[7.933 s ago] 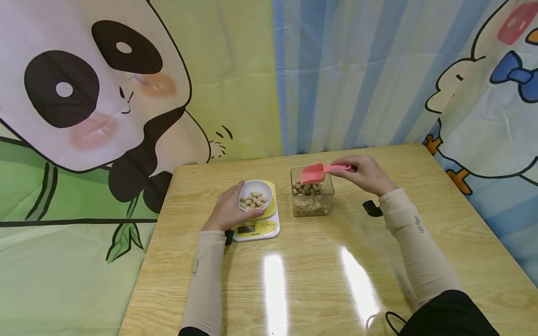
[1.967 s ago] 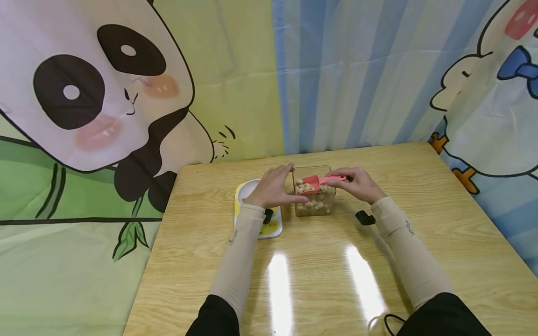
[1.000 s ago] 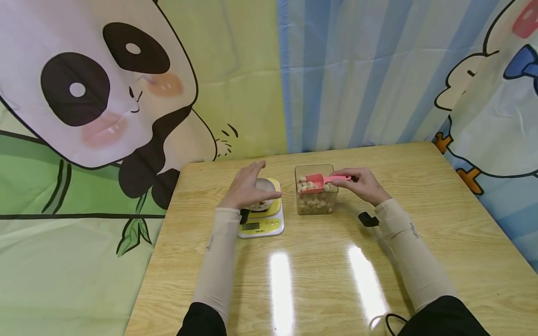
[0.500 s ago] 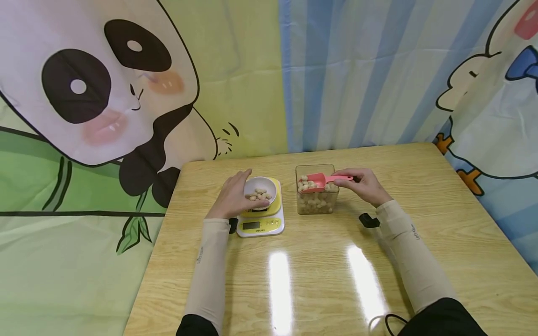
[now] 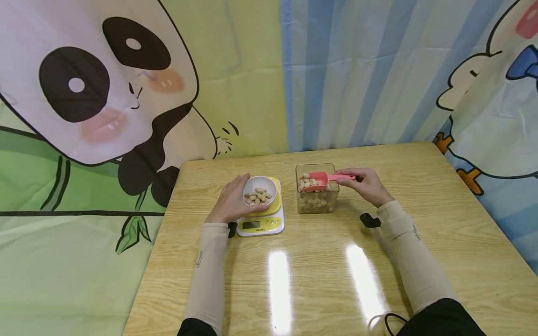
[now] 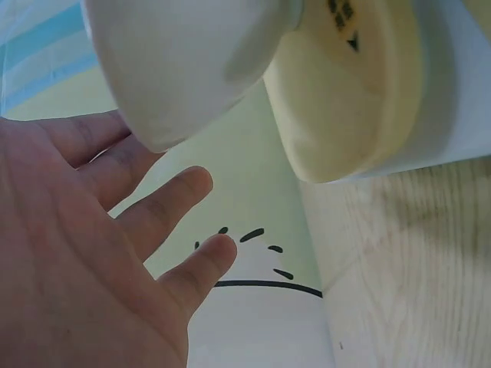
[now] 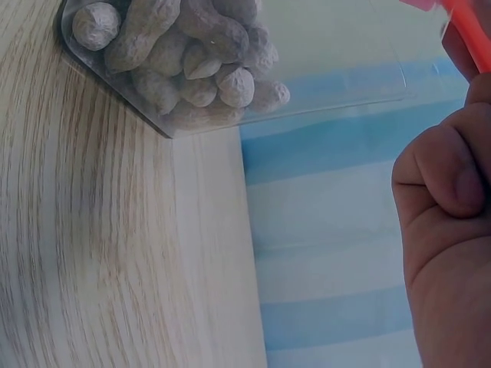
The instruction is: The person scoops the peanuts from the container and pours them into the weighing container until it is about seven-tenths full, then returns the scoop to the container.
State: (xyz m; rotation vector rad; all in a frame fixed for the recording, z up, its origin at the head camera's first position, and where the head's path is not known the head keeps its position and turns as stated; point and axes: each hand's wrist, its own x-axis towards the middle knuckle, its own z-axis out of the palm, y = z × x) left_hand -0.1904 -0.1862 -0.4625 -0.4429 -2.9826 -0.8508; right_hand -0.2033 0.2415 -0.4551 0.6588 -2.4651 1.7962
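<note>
A white bowl with several peanuts in it sits on a yellow and white kitchen scale. My left hand holds the bowl's left side, thumb across the near side and fingers at the far side; in the left wrist view the lower fingers of the left hand spread apart below the bowl. My right hand pinches the handle of a pink scoop. The scoop's head is inside a clear square container of peanuts. In the right wrist view the right hand's fingers curl at the scoop handle.
The wooden table reaches back to a printed curtain with a panda and blue stripes. A black cable lies near the right sleeve at the table's front.
My left hand has gone from the container's left rim back leftward to the bowl and taken hold of it. The right hand keeps the scoop in the container, raised slightly to the right.
</note>
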